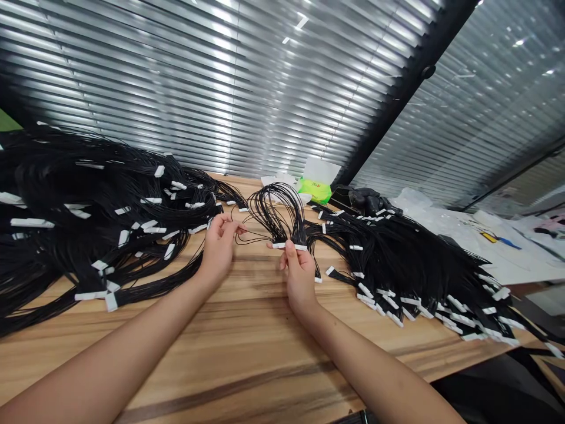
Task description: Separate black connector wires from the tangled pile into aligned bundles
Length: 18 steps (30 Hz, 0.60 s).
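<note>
A wire harness [273, 206] of thin black wires arches up in a loop over the table, with white connectors [279, 245] at its near end. My right hand [300, 277] pinches it by these connectors, thumb on top. To the left, my left hand [219, 241] has its thumb and fingertips closed on thin black wires that run across to the harness. Its wrist is beside the large left pile of harnesses [88, 176], which has many white connectors scattered through it.
Another pile of black harnesses [410, 253] spreads over the right side of the wooden table [247, 353]. Behind the loop stands a green tissue pack [315, 189]. Metal blinds [198, 76] close off the back. Clear plastic bags [415, 200] and a blue-and-yellow tool [498, 238] lie far right.
</note>
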Each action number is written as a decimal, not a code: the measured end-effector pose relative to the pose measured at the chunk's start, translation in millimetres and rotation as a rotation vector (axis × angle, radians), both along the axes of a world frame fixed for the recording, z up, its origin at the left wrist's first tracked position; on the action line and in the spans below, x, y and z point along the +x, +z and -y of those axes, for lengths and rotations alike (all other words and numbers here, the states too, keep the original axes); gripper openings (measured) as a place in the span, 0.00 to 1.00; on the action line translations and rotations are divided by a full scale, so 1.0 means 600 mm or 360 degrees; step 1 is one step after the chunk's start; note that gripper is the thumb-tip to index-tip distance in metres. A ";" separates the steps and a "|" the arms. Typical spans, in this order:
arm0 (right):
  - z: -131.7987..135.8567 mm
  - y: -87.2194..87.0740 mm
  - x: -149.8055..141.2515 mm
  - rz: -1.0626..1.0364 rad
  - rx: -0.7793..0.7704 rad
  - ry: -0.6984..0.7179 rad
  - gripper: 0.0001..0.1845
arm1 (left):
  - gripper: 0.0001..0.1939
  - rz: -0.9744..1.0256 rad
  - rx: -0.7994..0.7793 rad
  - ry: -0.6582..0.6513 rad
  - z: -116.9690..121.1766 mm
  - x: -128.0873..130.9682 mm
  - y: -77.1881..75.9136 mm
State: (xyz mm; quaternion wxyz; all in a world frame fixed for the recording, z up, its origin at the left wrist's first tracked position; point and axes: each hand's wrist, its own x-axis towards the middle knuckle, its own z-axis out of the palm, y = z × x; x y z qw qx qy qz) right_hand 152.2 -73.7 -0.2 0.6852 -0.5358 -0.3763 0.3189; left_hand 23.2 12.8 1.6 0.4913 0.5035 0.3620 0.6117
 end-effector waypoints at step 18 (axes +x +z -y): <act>0.014 0.003 -0.012 0.0146 0.0112 0.0182 0.22 | 0.13 -0.0612 0.0384 0.0050 0.002 -0.001 -0.012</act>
